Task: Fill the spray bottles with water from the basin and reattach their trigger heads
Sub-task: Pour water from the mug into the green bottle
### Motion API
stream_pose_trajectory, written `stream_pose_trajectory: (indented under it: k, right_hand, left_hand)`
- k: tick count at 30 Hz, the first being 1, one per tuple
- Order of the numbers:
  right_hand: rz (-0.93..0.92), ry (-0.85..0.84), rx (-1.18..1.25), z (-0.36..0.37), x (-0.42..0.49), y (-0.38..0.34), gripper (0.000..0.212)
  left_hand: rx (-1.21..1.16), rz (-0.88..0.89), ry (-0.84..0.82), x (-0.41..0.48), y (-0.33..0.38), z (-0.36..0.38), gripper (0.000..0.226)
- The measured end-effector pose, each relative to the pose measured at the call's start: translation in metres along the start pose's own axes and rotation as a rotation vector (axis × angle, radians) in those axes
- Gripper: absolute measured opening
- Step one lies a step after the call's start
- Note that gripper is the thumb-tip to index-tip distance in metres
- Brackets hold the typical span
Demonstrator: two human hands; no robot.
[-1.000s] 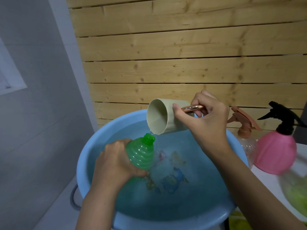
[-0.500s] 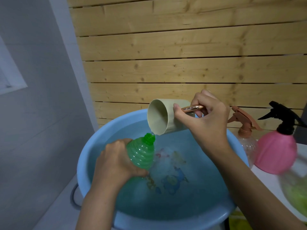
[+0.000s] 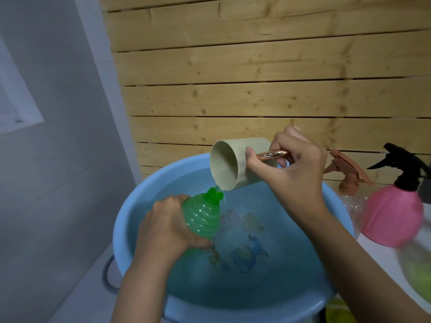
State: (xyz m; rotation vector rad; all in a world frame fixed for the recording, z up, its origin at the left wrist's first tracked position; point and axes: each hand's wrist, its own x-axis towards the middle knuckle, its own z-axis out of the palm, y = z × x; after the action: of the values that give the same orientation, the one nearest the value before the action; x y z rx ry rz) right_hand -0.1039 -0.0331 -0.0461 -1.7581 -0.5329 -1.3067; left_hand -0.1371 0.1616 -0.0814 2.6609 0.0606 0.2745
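A light blue basin [image 3: 130, 213] holds water, with a cartoon print showing on its bottom. My left hand [image 3: 168, 227] grips a ribbed green spray bottle [image 3: 203, 215] with no trigger head, tilted with its open neck up and to the right over the water. My right hand [image 3: 289, 166] holds a beige cup [image 3: 229, 164] by its copper handle [image 3: 271, 155], tipped on its side. A thin stream of water runs from the cup's lip onto the bottle's neck.
On a white surface right of the basin stand a clear bottle with a peach trigger head [image 3: 349, 173] and a pink bottle with a black trigger head [image 3: 394, 213]. A blurred greenish thing [image 3: 419, 276] sits at the right edge. A wooden slat wall is behind.
The cup's lip has come slightly lower and closer to the bottle's neck. Both hands stay almost still while water keeps pouring.
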Motion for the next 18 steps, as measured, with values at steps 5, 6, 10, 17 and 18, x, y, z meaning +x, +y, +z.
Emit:
stream_pose_trajectory:
  k: [5, 6, 10, 17, 18]
  right_hand:
    - [-0.034, 0.002, -0.015, -0.0014, 0.0001, -0.0016, 0.045]
    - [-0.046, 0.001, -0.017, -0.0014, 0.0001, -0.0023, 0.045]
    - [-0.086, -0.006, -0.042, -0.0007, 0.0001, -0.0036, 0.043]
    - [-0.172, -0.009, -0.109, 0.0028, -0.0011, -0.006, 0.043]
    - [-0.193, -0.007, -0.116, 0.0033, -0.0011, -0.0066, 0.044]
  left_hand:
    - [0.012, -0.013, -0.009, -0.0004, 0.0016, -0.0007, 0.066]
    - [0.007, -0.013, -0.005, -0.0006, 0.0011, -0.0006, 0.066]
    - [0.003, -0.015, -0.007, -0.001, 0.0007, 0.0, 0.065]
    - [0.003, -0.013, -0.018, -0.0006, -0.0006, 0.0003, 0.064]
    - [0.003, -0.009, -0.015, -0.0006, -0.0008, 0.0003, 0.065]
